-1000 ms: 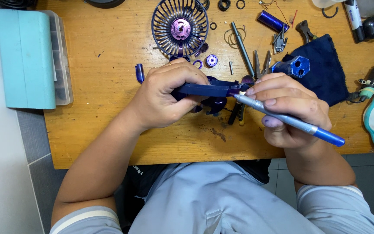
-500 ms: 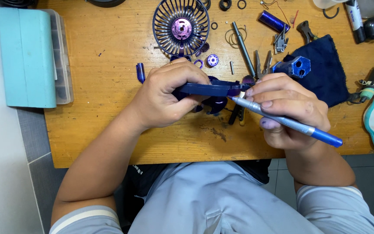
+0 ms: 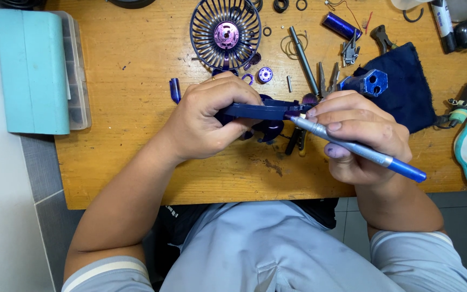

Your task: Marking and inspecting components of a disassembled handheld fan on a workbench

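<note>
Screwdriver tip meets the blue part's right end

Left hand [image 3: 204, 121] clamps the blue part [image 3: 260, 111], lying left-right; right hand [image 3: 360, 135] grips the screwdriver [image 3: 352, 146].

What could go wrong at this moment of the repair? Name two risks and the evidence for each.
The screwdriver tip meets the dark blue part close to the left hand; a slip might jab the fingers. Small rings and screws lie loose by the round fan grille; a forearm could sweep them away.

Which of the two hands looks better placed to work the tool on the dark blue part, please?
Probably the right hand: it holds the blue-handled tool with its tip at the dark blue part, which the left hand has in its grip.
</note>
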